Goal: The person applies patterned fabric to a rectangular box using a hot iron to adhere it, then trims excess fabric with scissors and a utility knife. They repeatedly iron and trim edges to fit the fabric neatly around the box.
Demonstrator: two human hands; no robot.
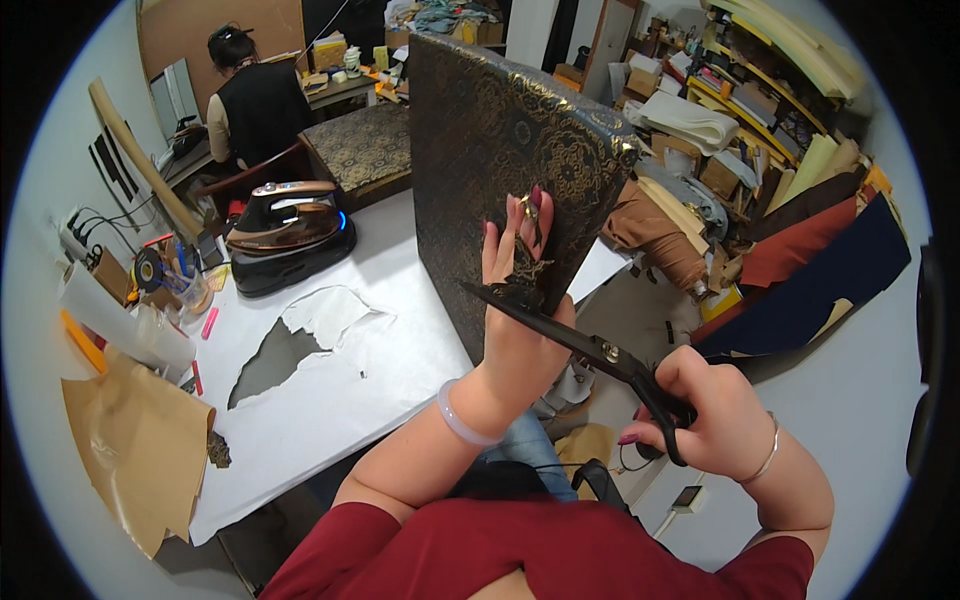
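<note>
- Two hands met at a dark, gold-patterned fabric-covered panel (pixel 475 150), which stood tall and tilted over the white-covered worktable (pixel 395 370), directly ahead of the wearer.
- The right hand (pixel 715 415) was closed around the handles of black-handled scissors (pixel 612 352), fingers and thumb through the loops.
- The scissors' long axis slanted up and leftward from that grip, across the base of the left hand (pixel 518 345), tips pointing away from the right forearm. Whether the blades were parted could not be told.
- The panel lay ahead and to the left of the right hand's grip; the left hand was the nearer one, raised before its broad face with fingers pointing up.
- A dark-and-gold fabric piece (pixel 527 272) showed at the left fingers and palm, beside the blades. Whether that hand gripped the piece or only steadied it, and whether the piece joined the panel, could not be made out.
- At the table's left edge, a clear cup (pixel 198 297) held pens (pixel 181 262); beside it stood a translucent jar (pixel 165 338), contents indistinct.
- At right, yellow-edged shelves (pixel 745 118) held stacked materials.
</note>
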